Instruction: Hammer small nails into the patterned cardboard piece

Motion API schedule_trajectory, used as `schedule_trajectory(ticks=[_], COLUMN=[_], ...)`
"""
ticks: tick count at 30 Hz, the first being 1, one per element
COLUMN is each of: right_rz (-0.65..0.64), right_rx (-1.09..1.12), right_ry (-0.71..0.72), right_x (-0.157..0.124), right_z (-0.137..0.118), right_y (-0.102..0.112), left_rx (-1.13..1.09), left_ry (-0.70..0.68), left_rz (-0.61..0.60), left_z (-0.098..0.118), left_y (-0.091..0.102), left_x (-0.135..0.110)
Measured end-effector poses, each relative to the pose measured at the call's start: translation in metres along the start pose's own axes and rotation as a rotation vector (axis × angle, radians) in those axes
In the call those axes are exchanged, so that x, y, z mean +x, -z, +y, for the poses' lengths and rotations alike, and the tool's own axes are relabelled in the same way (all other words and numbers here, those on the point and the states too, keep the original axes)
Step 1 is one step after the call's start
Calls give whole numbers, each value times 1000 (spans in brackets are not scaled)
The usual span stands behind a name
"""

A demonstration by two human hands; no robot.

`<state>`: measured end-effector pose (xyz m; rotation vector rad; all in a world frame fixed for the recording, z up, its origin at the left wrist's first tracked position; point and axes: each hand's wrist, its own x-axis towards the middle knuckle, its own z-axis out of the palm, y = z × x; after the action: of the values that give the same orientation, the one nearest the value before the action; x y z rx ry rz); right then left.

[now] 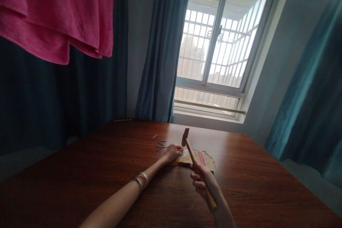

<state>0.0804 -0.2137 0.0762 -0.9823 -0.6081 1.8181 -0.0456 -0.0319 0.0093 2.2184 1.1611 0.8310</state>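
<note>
Bare and stretched out across the brown table (pixel 107 194), the left forearm (pixel 113 199) comes nearest, with bracelets (pixel 144 178) around the wrist (silvery ones, from what I can see). Its left hand (pixel 172 153) rests at the left end of a speckled block (pixel 207 158), which looks like worn cardboard with red marks on top and lies flat on the table. Thumb and fingertips are pinched together around what seems to be a thin nail (pixel 183 147), standing roughly upright.

Opposite, the right hand (pixel 202 181) has its fingers wrapped around the wooden handle of a hammer (pixel 191 153). The hammer's head sits just above the pinched fingertips; whether it touches the nail, I cannot tell. More thin metal pieces (pixel 161 148) lie loose just beyond the left hand, one of them farther off. Past the table stand a blue curtain (pixel 160 50) and a barred window (pixel 207 84), while pink cloth (pixel 69 14) hangs at upper left.
</note>
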Motion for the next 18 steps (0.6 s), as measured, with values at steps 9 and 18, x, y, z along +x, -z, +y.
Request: schedule_trajectory(ticks=[9,18], right_rz=[10,27], right_rx=[-14,-46], right_ry=[-14,-18], right_x=[4,2], right_z=[2,1], right_y=[3,2], left_rx=[-8,-6], left_ry=[9,-3], left_rz=[22,12], left_z=[-5,-12], left_y=[-4,-8], left_x=[2,6])
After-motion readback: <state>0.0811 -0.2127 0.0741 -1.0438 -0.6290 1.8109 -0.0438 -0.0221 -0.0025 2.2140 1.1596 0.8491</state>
